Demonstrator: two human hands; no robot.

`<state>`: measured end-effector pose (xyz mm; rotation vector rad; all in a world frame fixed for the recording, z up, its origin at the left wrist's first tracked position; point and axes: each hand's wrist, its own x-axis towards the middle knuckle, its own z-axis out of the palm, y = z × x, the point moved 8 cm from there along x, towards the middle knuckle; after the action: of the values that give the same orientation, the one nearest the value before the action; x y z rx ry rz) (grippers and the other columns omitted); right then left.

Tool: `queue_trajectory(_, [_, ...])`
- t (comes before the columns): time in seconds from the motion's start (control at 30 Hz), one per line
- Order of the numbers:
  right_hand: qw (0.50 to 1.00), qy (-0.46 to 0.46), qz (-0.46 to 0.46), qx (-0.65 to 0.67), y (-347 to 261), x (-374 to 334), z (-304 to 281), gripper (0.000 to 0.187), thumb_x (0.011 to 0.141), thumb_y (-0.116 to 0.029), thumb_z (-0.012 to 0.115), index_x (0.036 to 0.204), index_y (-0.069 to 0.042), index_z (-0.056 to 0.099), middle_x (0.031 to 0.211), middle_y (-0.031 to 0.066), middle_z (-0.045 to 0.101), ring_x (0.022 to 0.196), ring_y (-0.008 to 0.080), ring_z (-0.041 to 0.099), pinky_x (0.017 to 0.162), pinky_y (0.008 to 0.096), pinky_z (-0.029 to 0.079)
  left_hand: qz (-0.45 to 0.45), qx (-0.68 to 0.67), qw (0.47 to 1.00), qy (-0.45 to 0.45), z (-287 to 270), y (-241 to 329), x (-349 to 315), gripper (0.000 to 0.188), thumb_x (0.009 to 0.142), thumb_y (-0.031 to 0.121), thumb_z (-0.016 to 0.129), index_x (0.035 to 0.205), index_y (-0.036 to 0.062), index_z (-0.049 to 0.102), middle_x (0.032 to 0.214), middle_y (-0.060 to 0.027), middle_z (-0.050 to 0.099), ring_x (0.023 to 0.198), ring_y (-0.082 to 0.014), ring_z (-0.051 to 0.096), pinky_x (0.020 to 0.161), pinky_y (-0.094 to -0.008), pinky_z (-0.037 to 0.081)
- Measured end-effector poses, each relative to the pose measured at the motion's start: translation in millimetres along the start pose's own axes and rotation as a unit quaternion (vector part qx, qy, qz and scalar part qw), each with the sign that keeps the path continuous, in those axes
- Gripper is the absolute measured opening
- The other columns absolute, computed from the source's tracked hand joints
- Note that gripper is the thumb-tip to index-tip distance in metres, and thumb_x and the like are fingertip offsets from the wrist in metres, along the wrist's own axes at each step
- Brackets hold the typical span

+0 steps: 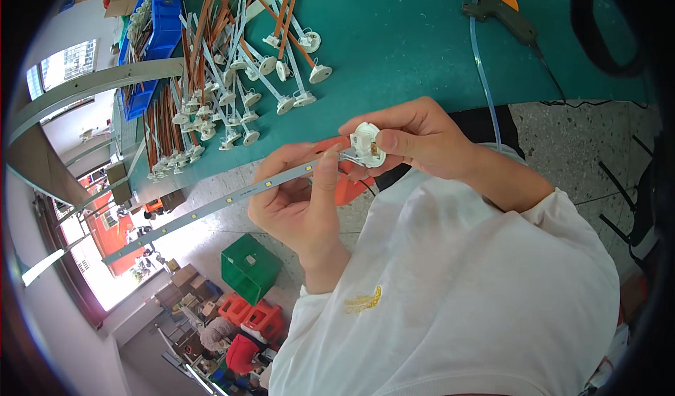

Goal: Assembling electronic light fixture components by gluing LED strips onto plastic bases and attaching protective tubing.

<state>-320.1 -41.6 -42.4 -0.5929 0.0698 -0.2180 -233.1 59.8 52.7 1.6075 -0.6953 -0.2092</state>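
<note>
A long, thin LED strip (211, 208) with small yellow chips slants down to the left from my left hand (302, 199). That hand is closed, pinching the strip near its upper right end between thumb and fingers. My right hand (432, 143) grips a round white plastic end cap (365, 141) by its edge, thumb on top. The cap's inner side, with small raised parts, faces up. Short wires seem to run between the strip's end and the cap; whether the two touch is hard to tell.
On the green table (401, 52) lie many similar strips (232, 52) with white caps, at the left. A glue gun (496, 9) with a clear glue stick (482, 76) is at the back right. A blue bin (166, 23) stands far left; a green crate (242, 269) sits on the floor.
</note>
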Motion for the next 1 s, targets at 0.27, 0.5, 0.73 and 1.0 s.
queue_trajectory(0.27, [0.995,0.002,-0.032,-0.096,-1.9,-2.3,-5.0,0.038,0.097,-0.015,0.061,0.128,0.006,0.057,0.112,0.0159,0.068,0.096,0.0202,0.069,0.083,0.0326,0.059,-0.004,0.022,1.000,0.013,-0.8,-2.5,-2.9,0.028,0.079,-0.004,0.076,0.103,-0.0032,0.061,0.080,-0.0134,0.070,0.064,-0.0128,0.066,0.058,-0.0194,0.050])
queue_trajectory(0.5, [0.975,-0.001,-0.127,-0.184,-16.9,-8.7,1.0,0.041,0.090,-0.007,0.068,0.128,0.005,0.058,0.106,0.0128,0.071,0.089,0.0131,0.068,0.074,0.0256,0.056,0.008,0.023,1.000,0.004,1.4,2.2,-10.1,0.025,0.079,-0.007,0.075,0.099,-0.0057,0.060,0.090,-0.0127,0.067,0.080,-0.0141,0.067,0.070,-0.0228,0.054])
queue_trajectory(0.73, [0.957,0.003,-0.140,-0.256,-26.6,-14.7,4.6,0.041,0.088,-0.005,0.069,0.126,0.005,0.060,0.098,0.0120,0.073,0.085,0.0116,0.068,0.074,0.0249,0.056,0.042,0.029,0.999,0.005,6.6,7.6,-8.8,0.024,0.079,-0.004,0.078,0.093,-0.0013,0.059,0.080,-0.0102,0.067,0.065,-0.0101,0.063,0.059,-0.0190,0.050])
queue_trajectory(1.0, [0.975,0.000,-0.106,-0.194,-15.0,-19.2,3.4,0.039,0.090,-0.002,0.066,0.126,0.007,0.059,0.100,0.0145,0.071,0.087,0.0156,0.069,0.077,0.0276,0.057,-0.013,-0.042,0.995,-0.084,12.3,0.0,-6.5,0.019,0.081,-0.007,0.074,0.093,-0.0051,0.059,0.089,-0.0145,0.067,0.077,-0.0185,0.070,0.067,-0.0263,0.058])
